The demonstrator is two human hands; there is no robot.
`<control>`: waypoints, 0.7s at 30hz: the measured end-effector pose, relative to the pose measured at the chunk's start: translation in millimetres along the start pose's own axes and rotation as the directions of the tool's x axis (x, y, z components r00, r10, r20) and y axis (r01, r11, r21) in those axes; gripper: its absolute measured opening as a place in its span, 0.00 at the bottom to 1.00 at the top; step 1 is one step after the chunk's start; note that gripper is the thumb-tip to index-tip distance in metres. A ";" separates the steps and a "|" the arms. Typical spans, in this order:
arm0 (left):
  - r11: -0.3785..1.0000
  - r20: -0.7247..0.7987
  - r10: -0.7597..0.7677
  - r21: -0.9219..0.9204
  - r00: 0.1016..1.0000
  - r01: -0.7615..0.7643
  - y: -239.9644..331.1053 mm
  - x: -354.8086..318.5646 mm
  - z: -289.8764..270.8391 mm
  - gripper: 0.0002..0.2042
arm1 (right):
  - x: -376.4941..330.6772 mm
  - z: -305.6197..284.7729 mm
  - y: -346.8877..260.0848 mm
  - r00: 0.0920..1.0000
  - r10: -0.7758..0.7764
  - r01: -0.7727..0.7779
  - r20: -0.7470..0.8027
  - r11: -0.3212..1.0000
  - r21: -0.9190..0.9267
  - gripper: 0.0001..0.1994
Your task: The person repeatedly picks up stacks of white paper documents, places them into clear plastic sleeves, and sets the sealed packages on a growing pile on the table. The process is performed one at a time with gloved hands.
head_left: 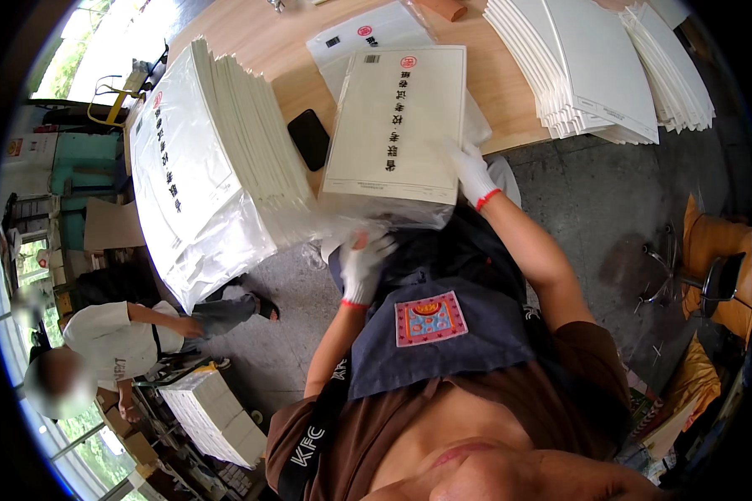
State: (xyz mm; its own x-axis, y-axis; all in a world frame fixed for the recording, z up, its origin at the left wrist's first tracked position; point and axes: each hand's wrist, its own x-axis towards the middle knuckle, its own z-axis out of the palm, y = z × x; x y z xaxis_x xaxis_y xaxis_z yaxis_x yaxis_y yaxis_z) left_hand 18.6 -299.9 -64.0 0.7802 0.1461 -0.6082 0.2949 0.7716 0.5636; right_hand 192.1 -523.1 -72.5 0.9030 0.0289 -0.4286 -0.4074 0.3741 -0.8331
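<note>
Rel. to phone (308,139): L stack (180,159) bagged, seemingly done; far-R piles (597,67) prob. remain; R packet (366,125) has R hand (476,177) at edge; L hand (366,271) nearer us, part-curled; we can't tell either grip.

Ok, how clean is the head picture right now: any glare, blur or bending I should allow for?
Head view: upper-left window washed out nearly white; shiny highlights on the clear plastic wrap of the left stack; left hand smeared around the fingers, right hand softer at its fingertips; fisheye bending toward the black rim; printed face of the middle packet fairly crisp.
</note>
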 end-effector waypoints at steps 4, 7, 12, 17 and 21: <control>0.988 0.335 -0.152 0.081 0.930 0.133 -27.4 4.4 77.2 0.18 | 2.8 18.8 8.6 0.985 -0.087 -0.011 -0.147 0.827 -0.562 0.23; 0.812 0.404 -0.207 0.578 0.891 -0.073 -24.9 3.1 89.4 0.13 | 8.9 2.2 9.3 0.982 -0.162 0.066 -0.092 0.764 -0.642 0.25; 0.685 0.646 -0.393 0.680 0.654 -0.260 13.8 -32.2 105.2 0.10 | 32.0 -68.1 0.9 0.995 -0.010 0.041 0.099 0.951 -0.307 0.18; 0.488 0.102 0.520 0.779 0.848 -0.393 8.0 60.2 -30.3 0.14 | -37.8 -118.5 26.8 0.732 0.511 -0.178 0.451 0.782 -0.597 0.10; 0.082 0.186 0.339 0.971 0.922 -0.226 17.7 62.7 -13.0 0.19 | -74.6 -137.3 -5.4 0.741 0.594 -0.415 0.313 0.772 -0.481 0.11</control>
State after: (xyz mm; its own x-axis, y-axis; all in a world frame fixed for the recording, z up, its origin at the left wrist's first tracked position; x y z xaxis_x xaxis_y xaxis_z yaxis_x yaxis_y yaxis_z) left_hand 65.6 -269.1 -99.4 0.9221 0.2810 -0.2662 0.3835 -0.5711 0.7258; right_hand 108.2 -654.6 -84.1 0.4702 0.5338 -0.7028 -0.7553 -0.1687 -0.6333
